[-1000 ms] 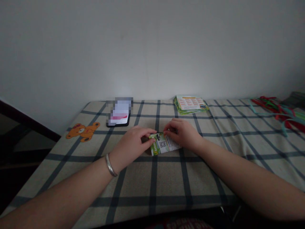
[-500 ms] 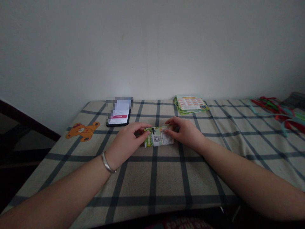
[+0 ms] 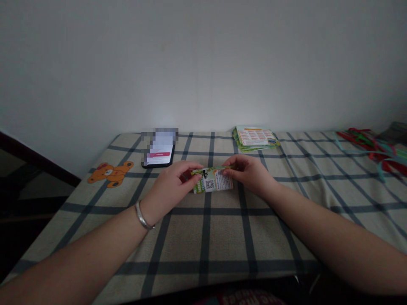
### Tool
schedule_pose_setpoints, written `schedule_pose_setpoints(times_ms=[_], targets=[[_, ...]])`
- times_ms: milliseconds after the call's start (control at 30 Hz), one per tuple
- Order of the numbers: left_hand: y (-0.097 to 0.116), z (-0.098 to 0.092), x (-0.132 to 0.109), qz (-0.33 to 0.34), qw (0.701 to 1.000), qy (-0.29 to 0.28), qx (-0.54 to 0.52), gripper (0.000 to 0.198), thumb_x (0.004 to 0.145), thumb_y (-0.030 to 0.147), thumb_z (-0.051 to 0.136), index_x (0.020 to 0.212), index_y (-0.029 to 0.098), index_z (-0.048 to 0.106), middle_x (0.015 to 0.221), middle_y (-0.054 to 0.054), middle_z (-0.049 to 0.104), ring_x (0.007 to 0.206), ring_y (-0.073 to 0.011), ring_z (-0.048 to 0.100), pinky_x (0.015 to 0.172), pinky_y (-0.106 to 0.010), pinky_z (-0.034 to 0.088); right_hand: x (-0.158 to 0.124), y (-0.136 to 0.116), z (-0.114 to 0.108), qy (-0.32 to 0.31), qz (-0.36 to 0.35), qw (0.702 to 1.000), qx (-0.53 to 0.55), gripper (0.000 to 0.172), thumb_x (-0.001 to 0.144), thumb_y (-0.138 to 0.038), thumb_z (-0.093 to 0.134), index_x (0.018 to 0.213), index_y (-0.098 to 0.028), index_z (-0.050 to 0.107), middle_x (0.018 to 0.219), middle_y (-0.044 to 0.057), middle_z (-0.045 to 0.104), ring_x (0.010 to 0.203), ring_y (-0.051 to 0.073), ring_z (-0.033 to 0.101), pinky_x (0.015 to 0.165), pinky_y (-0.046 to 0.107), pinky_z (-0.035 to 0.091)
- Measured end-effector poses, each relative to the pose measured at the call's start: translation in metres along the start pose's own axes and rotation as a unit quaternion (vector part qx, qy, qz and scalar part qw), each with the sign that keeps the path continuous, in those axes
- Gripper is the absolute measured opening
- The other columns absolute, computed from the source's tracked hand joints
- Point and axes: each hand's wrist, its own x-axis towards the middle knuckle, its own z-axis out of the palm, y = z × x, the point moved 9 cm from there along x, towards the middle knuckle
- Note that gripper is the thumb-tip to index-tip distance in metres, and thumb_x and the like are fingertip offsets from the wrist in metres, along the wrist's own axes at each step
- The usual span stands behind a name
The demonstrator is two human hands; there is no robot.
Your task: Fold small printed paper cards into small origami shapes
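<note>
Between my two hands is a folded printed leaflet (image 3: 211, 181), green and white, with a QR code and small lines of text facing me. My left hand (image 3: 174, 180), with a silver bangle at the wrist, pinches its left end between thumb and fingers. At the right end my right hand (image 3: 246, 171) grips it, thumb in front and fingers behind. The leaflet's back and some fingertips are hidden. It is held just over or on the checked tablecloth (image 3: 219, 237); I cannot tell whether it touches.
A stack of similar leaflets (image 3: 256, 137) lies by the wall. A lit phone (image 3: 159, 150) rests at the back left, beside an orange bear cutout (image 3: 111, 174). Red, green and pale blue ribbons (image 3: 372, 148) are heaped at the far right.
The leaflet's top edge looks flatter and straighter than before. My right hand's fingers have drawn closer together on its right end. Both hands otherwise stay nearly in place.
</note>
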Motion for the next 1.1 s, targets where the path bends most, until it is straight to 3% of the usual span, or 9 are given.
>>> schedule_pose_setpoints(times_ms=[200, 333, 433, 567, 767, 1100], targets=[[0.001, 0.004, 0.000, -0.031, 0.999, -0.032, -0.011, 0.021, 0.086, 0.035, 0.057, 0.099, 0.020, 0.067, 0.084, -0.001, 0.070, 0.069, -0.0139, 0.062, 0.061, -0.026, 0.050, -0.001, -0.004, 0.002, -0.001, -0.009, 1.000, 0.020, 0.017, 0.074, -0.032, 0.071, 0.083, -0.019, 0.065, 0.077, 0.000, 0.068, 0.067, 0.012, 0.061, 0.062, 0.028, 0.050], [-0.003, 0.004, -0.002, -0.043, 0.998, -0.020, -0.037, 0.020, 0.085, 0.037, 0.059, 0.092, 0.019, 0.066, 0.079, 0.000, 0.070, 0.067, -0.0131, 0.064, 0.057, -0.024, 0.050, -0.003, -0.006, 0.007, -0.007, -0.003, 0.998, 0.064, 0.016, 0.073, -0.030, 0.071, 0.084, -0.020, 0.064, 0.078, -0.001, 0.069, 0.069, 0.012, 0.064, 0.064, 0.028, 0.053], [-0.008, 0.005, -0.002, -0.052, 0.996, -0.014, -0.066, 0.022, 0.086, 0.037, 0.060, 0.098, 0.019, 0.065, 0.084, -0.002, 0.072, 0.071, -0.0149, 0.067, 0.060, -0.026, 0.053, -0.004, -0.006, 0.007, 0.001, -0.007, 0.997, 0.082, 0.021, 0.074, -0.030, 0.071, 0.091, -0.021, 0.063, 0.081, 0.000, 0.071, 0.074, 0.013, 0.067, 0.068, 0.028, 0.055], [-0.008, 0.004, -0.002, -0.056, 0.992, -0.004, -0.116, 0.027, 0.086, 0.034, 0.061, 0.109, 0.020, 0.061, 0.093, -0.004, 0.073, 0.077, -0.0164, 0.069, 0.065, -0.028, 0.055, -0.005, -0.006, 0.003, 0.014, -0.013, 0.999, 0.031, 0.026, 0.078, -0.034, 0.069, 0.100, -0.022, 0.063, 0.081, 0.001, 0.072, 0.071, 0.013, 0.067, 0.062, 0.027, 0.053], [-0.006, -0.001, -0.001, -0.050, 0.993, 0.014, -0.102, 0.025, 0.085, 0.034, 0.061, 0.105, 0.020, 0.064, 0.096, -0.005, 0.072, 0.081, -0.0175, 0.068, 0.066, -0.029, 0.055, -0.008, -0.016, 0.001, 0.020, -0.043, 0.997, -0.062, 0.028, 0.078, -0.037, 0.070, 0.100, -0.020, 0.065, 0.068, -0.002, 0.065, 0.055, 0.009, 0.055, 0.051, 0.023, 0.044], [-0.008, 0.001, -0.002, -0.058, 0.991, 0.011, -0.123, 0.025, 0.085, 0.033, 0.060, 0.107, 0.021, 0.064, 0.094, -0.004, 0.072, 0.077, -0.0165, 0.067, 0.064, -0.029, 0.055, -0.008, -0.009, 0.002, 0.024, -0.030, 0.998, -0.040, 0.025, 0.078, -0.038, 0.070, 0.095, -0.021, 0.064, 0.069, -0.001, 0.064, 0.058, 0.011, 0.057, 0.054, 0.025, 0.046]])
